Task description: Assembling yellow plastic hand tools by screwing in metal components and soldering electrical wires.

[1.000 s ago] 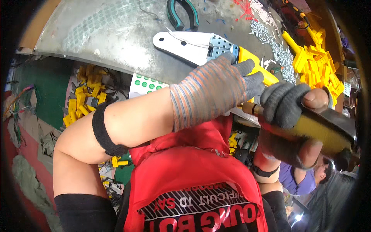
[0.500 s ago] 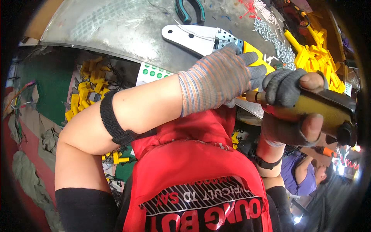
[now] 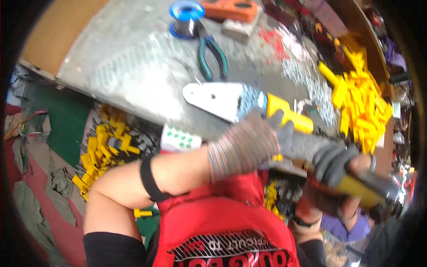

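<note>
One device (image 3: 250, 103) lies against left hand (image 3: 250, 143), grip unclear; right hand (image 3: 332, 168) clasps power driver (image 3: 361, 190).

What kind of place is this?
Probably a small assembly workshop: the bench carries a heap of yellow parts, a spread of small silvery parts and pliers.

The yellow handle (image 3: 294, 120) looks smooth plastic, the tabletop (image 3: 122, 49) shiny metal, the striped glove (image 3: 242, 147) knitted cloth.
</note>
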`<state>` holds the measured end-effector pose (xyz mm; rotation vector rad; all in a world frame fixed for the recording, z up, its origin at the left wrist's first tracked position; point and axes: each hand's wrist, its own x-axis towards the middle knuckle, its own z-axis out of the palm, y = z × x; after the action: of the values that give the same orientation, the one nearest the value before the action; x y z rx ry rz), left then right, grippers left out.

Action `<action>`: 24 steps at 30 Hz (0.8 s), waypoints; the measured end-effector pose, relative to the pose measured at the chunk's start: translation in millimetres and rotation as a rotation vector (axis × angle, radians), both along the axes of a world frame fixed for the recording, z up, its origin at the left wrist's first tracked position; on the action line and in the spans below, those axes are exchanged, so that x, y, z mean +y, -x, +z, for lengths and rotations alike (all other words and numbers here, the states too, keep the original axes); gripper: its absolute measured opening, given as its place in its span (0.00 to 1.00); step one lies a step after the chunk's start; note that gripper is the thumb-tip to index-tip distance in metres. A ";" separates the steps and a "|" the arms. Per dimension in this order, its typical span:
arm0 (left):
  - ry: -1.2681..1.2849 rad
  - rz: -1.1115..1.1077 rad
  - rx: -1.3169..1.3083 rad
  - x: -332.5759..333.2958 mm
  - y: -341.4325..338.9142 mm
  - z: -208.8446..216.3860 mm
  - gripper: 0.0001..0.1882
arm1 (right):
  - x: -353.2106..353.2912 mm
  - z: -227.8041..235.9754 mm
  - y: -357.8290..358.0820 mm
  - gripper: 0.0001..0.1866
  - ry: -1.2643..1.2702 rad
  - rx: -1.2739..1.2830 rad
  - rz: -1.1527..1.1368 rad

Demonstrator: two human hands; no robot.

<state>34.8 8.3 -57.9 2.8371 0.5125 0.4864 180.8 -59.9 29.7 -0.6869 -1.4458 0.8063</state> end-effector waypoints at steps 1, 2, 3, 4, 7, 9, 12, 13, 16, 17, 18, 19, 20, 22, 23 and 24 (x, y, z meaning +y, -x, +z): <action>-0.017 0.002 -0.080 -0.2 -0.3 -5.6 0.22 | -4.4 3.6 7.7 0.26 0.028 0.007 -0.049; -0.062 0.015 -0.079 -2.3 -1.6 -9.2 0.23 | -9.0 4.6 15.9 0.27 0.032 -0.010 -0.166; -0.104 0.025 -0.080 -3.4 -1.2 -9.9 0.24 | -10.0 -1.6 -1.8 0.28 0.020 0.015 0.011; -0.067 -0.003 -0.068 -3.7 1.4 -5.8 0.25 | -14.5 0.4 8.3 0.29 0.085 -0.021 -0.151; 0.040 -0.033 0.004 -3.4 2.4 -0.2 0.25 | -23.0 -10.1 15.9 0.33 0.218 -0.001 -0.366; -0.025 0.000 -0.072 -6.8 2.5 -2.6 0.26 | -20.6 -13.9 12.8 0.33 0.201 0.006 -0.355; -0.008 -0.003 -0.092 -8.3 4.6 0.6 0.25 | -24.1 -19.5 5.3 0.34 0.235 0.005 -0.347; -0.013 -0.007 -0.085 -8.1 5.7 0.9 0.25 | -27.1 -21.1 2.8 0.35 0.252 0.006 -0.346; 0.005 -0.023 -0.049 -7.0 3.6 -2.0 0.25 | -36.7 -23.5 -6.5 0.36 0.307 0.007 -0.355; -0.006 -0.007 -0.068 -7.5 2.3 -3.4 0.25 | -40.4 -23.8 -9.1 0.36 0.327 0.010 -0.364; -0.015 0.005 -0.087 -8.1 0.8 -3.1 0.25 | -44.5 -23.9 -10.9 0.37 0.347 0.015 -0.377; -0.014 -0.030 -0.073 -7.3 -4.5 -0.1 0.25 | -25.4 -8.8 -1.2 0.37 0.158 0.179 -0.307; -0.009 0.006 -0.031 -6.4 -2.6 2.7 0.25 | -11.1 -14.2 -34.6 0.39 -0.117 0.180 0.013; 0.039 0.026 -0.014 -4.9 0.2 8.4 0.24 | -23.2 6.2 -48.5 0.40 -0.086 0.281 -0.268; 0.045 -0.044 -0.003 0.5 2.0 17.9 0.24 | -28.6 5.1 -68.0 0.36 -0.074 0.412 -0.478; 0.086 -0.005 0.002 5.9 4.6 31.2 0.24 | -44.9 -2.9 -111.0 0.33 0.048 0.422 -0.452</action>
<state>30.2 14.2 -26.7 2.7563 0.5144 0.4494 291.8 -104.8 26.7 -0.7885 -0.8491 0.5854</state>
